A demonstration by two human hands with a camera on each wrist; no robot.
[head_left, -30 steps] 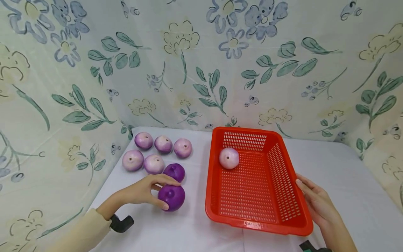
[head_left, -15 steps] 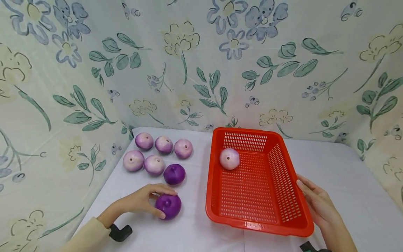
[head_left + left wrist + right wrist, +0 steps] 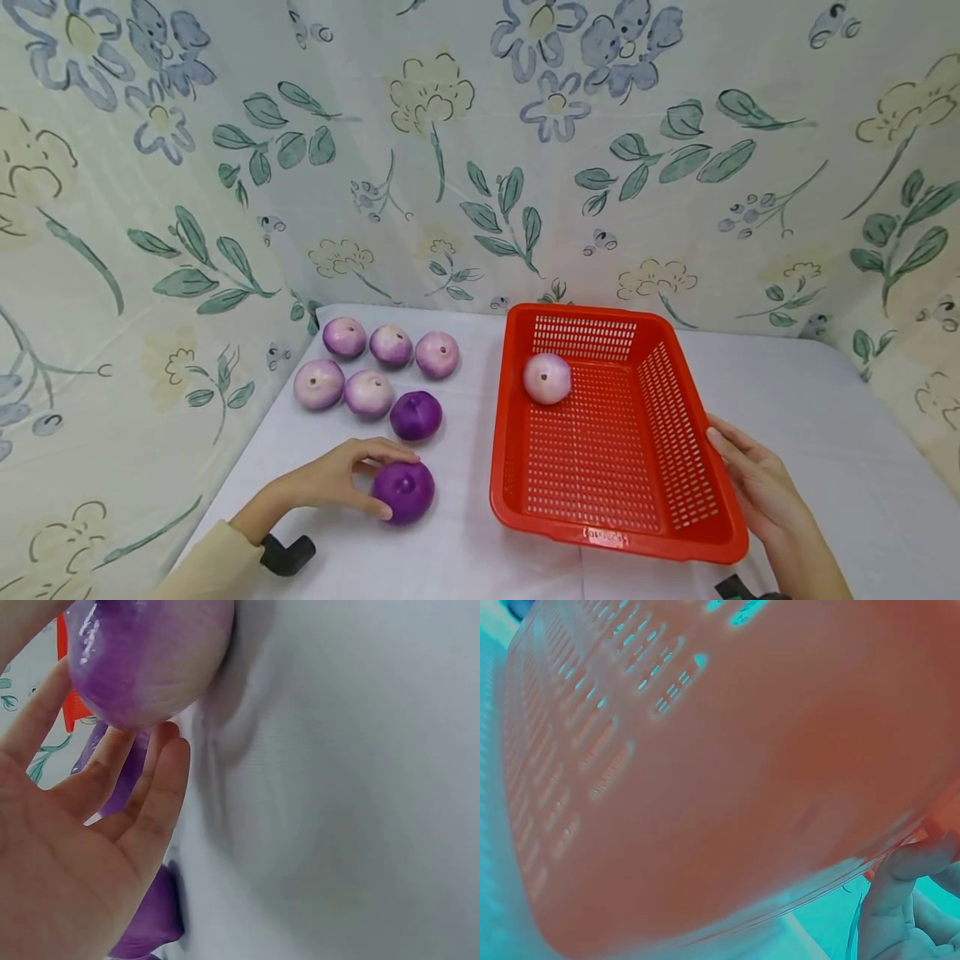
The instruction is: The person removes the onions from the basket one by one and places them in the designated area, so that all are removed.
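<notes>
My left hand (image 3: 348,479) curves round a dark purple onion (image 3: 405,493) low on the white table, fingertips and thumb on its left side. In the left wrist view that onion (image 3: 154,664) shows a glossy purple side fading to a pale underside, right at the cloth. My right hand (image 3: 761,483) grips the right rim of a red plastic basket (image 3: 611,542); in the right wrist view the thumb (image 3: 922,859) bends over the rim. A pale lilac onion (image 3: 547,378) sits inside the basket at the back left.
Another dark purple onion (image 3: 416,416) stands just behind the held one. Beyond it, several pale lilac onions (image 3: 368,394) sit in two rows at the table's back left. A floral cloth (image 3: 450,167) hangs behind and along the sides of the white table (image 3: 465,500).
My left hand has brought its dark purple onion a little nearer to me, opening a gap from the other dark one. The right hand and basket have stayed put.
</notes>
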